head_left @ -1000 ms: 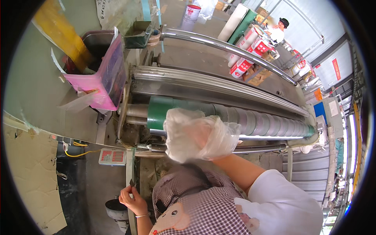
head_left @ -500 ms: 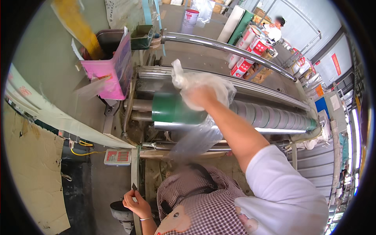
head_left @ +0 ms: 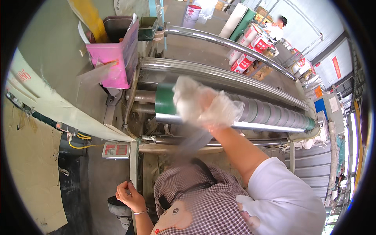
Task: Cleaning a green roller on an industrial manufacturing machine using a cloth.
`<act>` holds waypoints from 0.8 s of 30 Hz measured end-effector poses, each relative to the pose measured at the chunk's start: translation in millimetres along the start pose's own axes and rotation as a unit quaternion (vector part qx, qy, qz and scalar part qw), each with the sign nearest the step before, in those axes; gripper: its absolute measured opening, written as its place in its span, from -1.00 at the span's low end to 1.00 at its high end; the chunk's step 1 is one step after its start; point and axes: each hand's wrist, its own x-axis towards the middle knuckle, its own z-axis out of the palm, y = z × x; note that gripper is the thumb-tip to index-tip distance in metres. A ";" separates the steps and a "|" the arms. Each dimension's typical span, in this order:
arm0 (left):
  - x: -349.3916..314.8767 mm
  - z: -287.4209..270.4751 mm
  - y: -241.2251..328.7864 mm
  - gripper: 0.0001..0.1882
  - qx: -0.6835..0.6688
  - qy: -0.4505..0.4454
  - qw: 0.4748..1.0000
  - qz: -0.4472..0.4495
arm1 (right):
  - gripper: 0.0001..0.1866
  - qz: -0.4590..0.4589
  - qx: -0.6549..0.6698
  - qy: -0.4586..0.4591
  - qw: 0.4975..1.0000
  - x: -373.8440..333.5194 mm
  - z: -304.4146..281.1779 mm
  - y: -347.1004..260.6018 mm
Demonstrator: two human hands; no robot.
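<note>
My right hand (head_left: 206,102) is closed in a bunch of crumpled clear plastic film (head_left: 186,103), which partly covers its fingers. Film and hand are over the green roller (head_left: 164,100), whose right part carries grey bands (head_left: 270,107). A blurred tail of film hangs toward my checked apron (head_left: 219,203). Whether the film touches the roller, I cannot tell. Low on the left, beside the machine's frame, my left hand (head_left: 131,196) pinches a small dark flat piece, of which only a tip shows above the fingers.
Bare metal rollers (head_left: 223,83) run across the machine, and a steel bar (head_left: 231,47) lies beyond them. A pink bin (head_left: 117,64) hangs at the left, above a small scale (head_left: 116,150). Red-and-white rolls (head_left: 244,60) stand behind, near a person (head_left: 275,30) in white.
My right hand has come nearer to me, pulling the film into a tighter bunch. The left hand has turned slightly, and less of its dark piece shows. The whole view has shifted a little.
</note>
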 end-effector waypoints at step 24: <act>21.8 27.9 60.0 -0.92 -0.040 -0.078 0.994 0.065 | -0.64 -0.002 -0.050 -0.087 0.995 15.5 -47.5 -20.7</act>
